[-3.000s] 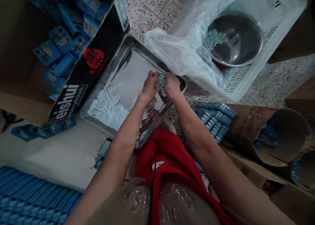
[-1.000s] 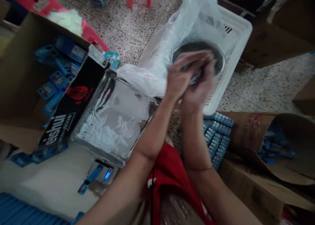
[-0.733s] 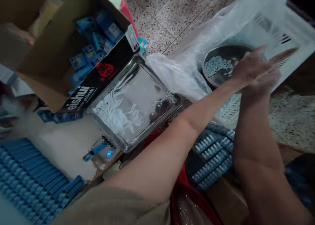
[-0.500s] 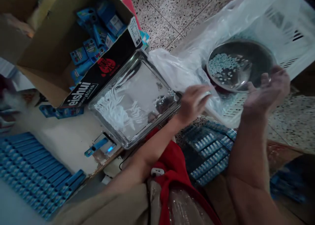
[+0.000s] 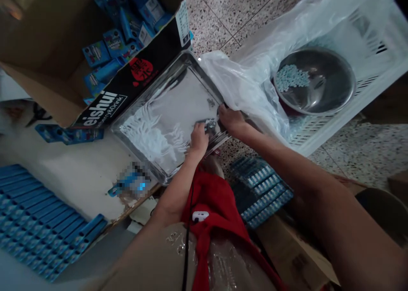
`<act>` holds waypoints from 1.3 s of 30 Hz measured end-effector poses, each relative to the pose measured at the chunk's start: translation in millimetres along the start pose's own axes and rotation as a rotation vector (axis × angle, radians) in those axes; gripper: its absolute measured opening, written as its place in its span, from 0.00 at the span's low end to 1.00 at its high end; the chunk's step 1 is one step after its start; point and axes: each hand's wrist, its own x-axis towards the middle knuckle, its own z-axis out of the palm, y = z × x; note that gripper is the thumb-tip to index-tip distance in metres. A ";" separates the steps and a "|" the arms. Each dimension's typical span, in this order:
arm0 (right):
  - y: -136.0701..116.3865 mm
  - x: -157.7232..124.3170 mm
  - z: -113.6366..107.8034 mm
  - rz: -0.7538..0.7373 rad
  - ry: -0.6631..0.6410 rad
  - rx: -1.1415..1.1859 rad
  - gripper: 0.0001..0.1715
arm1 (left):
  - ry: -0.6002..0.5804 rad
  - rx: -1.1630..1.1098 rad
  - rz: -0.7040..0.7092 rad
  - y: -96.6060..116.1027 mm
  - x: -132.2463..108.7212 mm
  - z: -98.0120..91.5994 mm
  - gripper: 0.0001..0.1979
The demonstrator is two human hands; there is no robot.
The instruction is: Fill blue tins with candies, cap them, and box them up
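Observation:
A shiny metal tray lies in front of me, with a white streaky patch over its left part. Small pale pellets are at its right end. My left hand is down in the tray beside these pellets, its fingers curled; what they hold, if anything, is hidden. At the tray's right rim, my right hand has its fingers bent over the edge. To the right, a metal bowl holds a cluster of pale blue pellets.
The bowl sits in a white plastic crate lined with clear plastic. An open carton with blue packets stands behind the tray. Blue boxes fill the lower left; more stacked boxes are below the crate.
My right hand has left the bowl's rim and come left to the tray's edge. My left hand has moved left and down into the tray. Pellets in the bowl now lie closer together.

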 end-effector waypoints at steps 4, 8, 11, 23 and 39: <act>-9.4 -4.8 7.6 0.088 0.019 -0.012 0.30 | 0.027 -0.036 -0.023 1.3 -2.5 -0.3 0.18; 4.4 -16.8 7.0 0.044 0.005 0.000 0.25 | 0.018 -0.004 0.017 -4.1 -11.1 -5.4 0.21; 20.0 -23.7 4.2 -0.018 -0.037 0.051 0.29 | -0.008 0.007 0.025 -5.9 -16.1 -5.4 0.17; 20.3 -21.8 21.6 -0.024 0.055 0.172 0.20 | -0.007 0.092 0.011 -8.4 -31.0 5.2 0.13; 39.9 -103.3 -34.7 0.163 0.332 1.410 0.06 | 0.274 -0.417 0.266 111.2 20.4 -100.6 0.10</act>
